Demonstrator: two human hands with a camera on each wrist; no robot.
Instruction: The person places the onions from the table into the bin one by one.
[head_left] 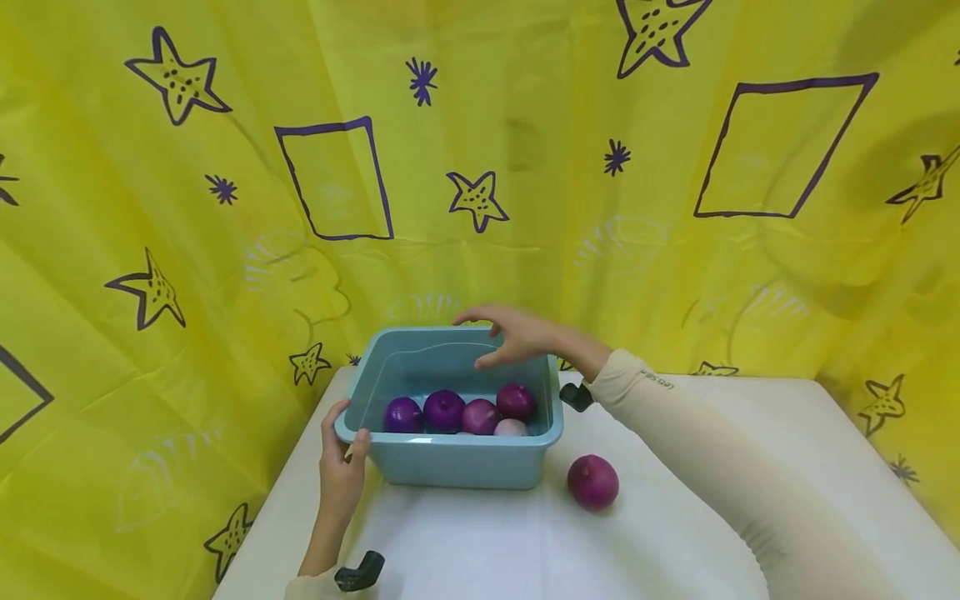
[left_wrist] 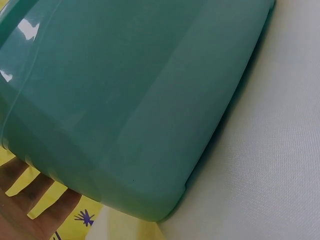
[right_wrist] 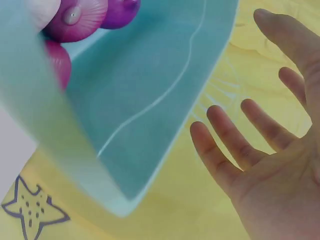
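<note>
While left hand grips tub | onions inside | right hand spread, empty

A bright yellow cloth backdrop hung in soft folds behind and to both sides, printed with purple outlined stars, skewed rectangles and small asterisk shapes, plus faint pale fish-skeleton marks. In front of it stood a white surface with rounded far corners. Light was even, with soft shadows at upper right.

Left hand low, forearm upright, thumb hooked forward, fingers curled. Right arm extended forward, right hand palm down, fingers straight and spread, holding nothing.
</note>
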